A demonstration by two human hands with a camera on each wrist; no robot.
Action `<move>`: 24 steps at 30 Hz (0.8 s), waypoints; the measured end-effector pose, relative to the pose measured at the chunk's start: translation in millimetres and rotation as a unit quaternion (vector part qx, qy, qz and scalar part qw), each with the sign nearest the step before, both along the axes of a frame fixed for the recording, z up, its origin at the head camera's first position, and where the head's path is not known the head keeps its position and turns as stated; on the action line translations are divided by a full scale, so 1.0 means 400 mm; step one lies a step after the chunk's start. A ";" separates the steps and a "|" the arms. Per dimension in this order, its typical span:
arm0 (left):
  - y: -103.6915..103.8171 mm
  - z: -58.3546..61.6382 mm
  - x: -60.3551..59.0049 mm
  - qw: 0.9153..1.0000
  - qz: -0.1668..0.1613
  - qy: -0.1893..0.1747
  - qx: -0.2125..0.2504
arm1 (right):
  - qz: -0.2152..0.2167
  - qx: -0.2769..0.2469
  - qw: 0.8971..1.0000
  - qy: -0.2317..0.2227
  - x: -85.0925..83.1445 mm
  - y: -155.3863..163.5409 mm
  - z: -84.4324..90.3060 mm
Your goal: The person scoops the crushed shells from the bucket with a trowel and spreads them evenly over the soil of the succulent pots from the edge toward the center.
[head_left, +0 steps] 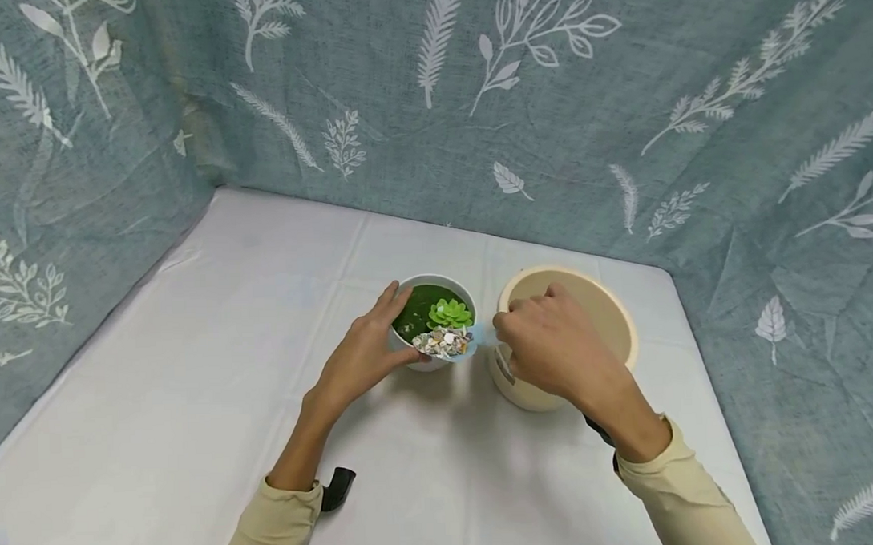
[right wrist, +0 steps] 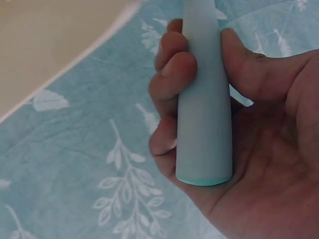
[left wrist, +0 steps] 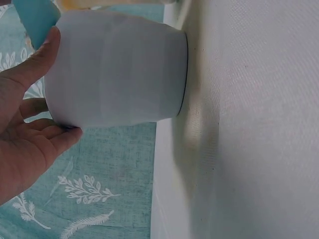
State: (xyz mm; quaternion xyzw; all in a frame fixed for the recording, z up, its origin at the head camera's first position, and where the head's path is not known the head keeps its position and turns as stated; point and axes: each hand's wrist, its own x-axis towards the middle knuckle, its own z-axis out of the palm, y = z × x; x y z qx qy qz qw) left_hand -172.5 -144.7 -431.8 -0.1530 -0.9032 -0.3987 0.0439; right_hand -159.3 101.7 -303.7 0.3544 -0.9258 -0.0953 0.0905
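Scoop (head_left: pixel 453 342), light blue, loaded with small mixed pebbles (head_left: pixel 442 342), sits over the near rim of the white pot (head_left: pixel 434 361). Right hand (head_left: pixel 547 345) grips the scoop handle; right wrist view shows fingers (right wrist: pixel 172 69) and thumb wrapped round the pale blue handle (right wrist: pixel 204 109), blunt end in the palm. Left hand (head_left: pixel 367 347) rests against the white pot's left side, fingers fairly straight, thumb near the rim; left wrist view shows the thumb (left wrist: pixel 37 62) and fingertips touching the pot wall (left wrist: pixel 117 69), not curled tight. White pot stands upright on the white surface (head_left: pixel 195 377), roughly centre, with green filling (head_left: pixel 418 305) and a small light-green succulent (head_left: pixel 450 313) inside. Cream tub (head_left: pixel 596 307), round and wider, stands just beside the pot on its right, partly hidden by the right hand; contents not visible. Both forearms in beige sleeves (head_left: pixel 690 496). Teal cloth with white leaf print (head_left: pixel 473 87) hangs behind and on both sides of the surface. Black strap piece (head_left: pixel 337 486) by the left wrist.
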 end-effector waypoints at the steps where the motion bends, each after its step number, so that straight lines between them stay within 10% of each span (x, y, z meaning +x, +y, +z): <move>1: 0.000 0.001 -0.001 1.000 -0.001 0.000 0.000 | -0.001 0.005 1.000 -0.006 0.000 -0.005 0.005; 24: -0.007 -0.001 0.005 1.000 -0.001 -0.007 -0.001 | -0.033 0.065 0.990 -0.125 -0.025 -0.041 0.113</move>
